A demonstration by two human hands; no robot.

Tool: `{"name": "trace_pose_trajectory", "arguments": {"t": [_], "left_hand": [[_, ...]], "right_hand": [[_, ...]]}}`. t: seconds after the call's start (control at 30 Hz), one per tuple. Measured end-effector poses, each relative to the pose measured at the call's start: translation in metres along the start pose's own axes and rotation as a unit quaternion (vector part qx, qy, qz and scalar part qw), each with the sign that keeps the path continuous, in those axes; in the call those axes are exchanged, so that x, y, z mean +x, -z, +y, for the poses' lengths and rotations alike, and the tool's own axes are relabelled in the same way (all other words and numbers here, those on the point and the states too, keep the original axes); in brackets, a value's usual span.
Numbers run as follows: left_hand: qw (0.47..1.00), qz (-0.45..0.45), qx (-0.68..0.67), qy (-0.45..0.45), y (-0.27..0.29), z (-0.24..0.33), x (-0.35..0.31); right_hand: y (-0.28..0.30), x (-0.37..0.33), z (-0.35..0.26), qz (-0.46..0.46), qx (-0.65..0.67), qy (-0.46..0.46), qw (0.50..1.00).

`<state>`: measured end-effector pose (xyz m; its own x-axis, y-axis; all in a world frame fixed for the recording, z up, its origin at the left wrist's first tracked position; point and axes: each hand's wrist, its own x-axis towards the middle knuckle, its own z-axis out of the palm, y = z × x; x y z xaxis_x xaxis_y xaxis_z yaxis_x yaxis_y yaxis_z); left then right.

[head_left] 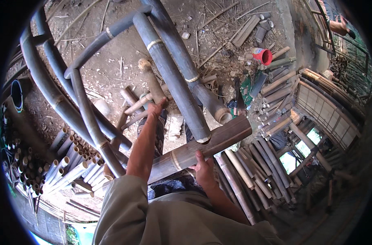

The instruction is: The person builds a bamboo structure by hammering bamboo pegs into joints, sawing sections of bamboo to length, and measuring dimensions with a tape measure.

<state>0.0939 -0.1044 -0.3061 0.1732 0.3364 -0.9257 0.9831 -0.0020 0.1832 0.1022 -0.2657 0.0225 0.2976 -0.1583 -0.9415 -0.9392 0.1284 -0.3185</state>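
1. Right now the person's right hand [203,169] is wrapped around a short brown bamboo section [198,150], thumb on its upper face and fingers curled beneath, gripping near the middle of its length.
2. That bamboo section lies crosswise in front of the person, its long axis running from the lower left, by the left forearm, up to the right, where its cut end sits clear of everything else.
3. Two long dark bamboo poles [173,73] come down from the top of the view and end just above the brown piece; the cut end of the nearer pole [203,139] touches or all but touches its upper face, almost directly above the right hand.
4. Meanwhile the left hand [156,108] is stretched further out, fingers spread, resting on or hovering over a lighter bamboo stick [151,83] on the dirt floor [112,77]; whether it grips anything cannot be told.
5. So the right hand is the nearer one to the meeting point of pole and brown piece, while the left is well apart from it, off to the left.
6. Bundles of cut bamboo tubes [71,163] lie at the lower left, more lengths [255,171] at the right, and a red cup [262,56] sits on the ground beyond.
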Motion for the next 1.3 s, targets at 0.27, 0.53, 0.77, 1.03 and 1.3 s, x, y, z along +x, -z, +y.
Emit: {"name": "trace_pose_trajectory", "arguments": {"t": [0.27, 0.53, 0.77, 1.03, 1.3], "left_hand": [[0.78, -0.316, -0.51, 0.178, 0.076, 0.05, -0.035], [0.829, -0.187, -0.526, -0.041, 0.174, -0.035, -0.373], [0.869, 0.244, -0.429, 0.032, 0.078, -0.123, -0.61], [0.99, 0.052, -0.088, 0.095, -0.037, -0.193, -0.649], [0.754, 0.074, -0.648, 0.083, 0.039, -0.16, -0.53]], "right_hand": [[0.012, 0.008, -0.009, -0.003, -0.006, -0.014, 1.0], [0.02, 0.021, -0.028, -0.132, -0.026, -0.083, 0.987], [0.006, 0.019, -0.026, -0.157, -0.009, -0.142, 0.977], [0.008, 0.03, -0.021, -0.153, -0.036, -0.121, 0.98], [-0.001, 0.028, -0.034, -0.143, -0.023, -0.111, 0.983]]}}
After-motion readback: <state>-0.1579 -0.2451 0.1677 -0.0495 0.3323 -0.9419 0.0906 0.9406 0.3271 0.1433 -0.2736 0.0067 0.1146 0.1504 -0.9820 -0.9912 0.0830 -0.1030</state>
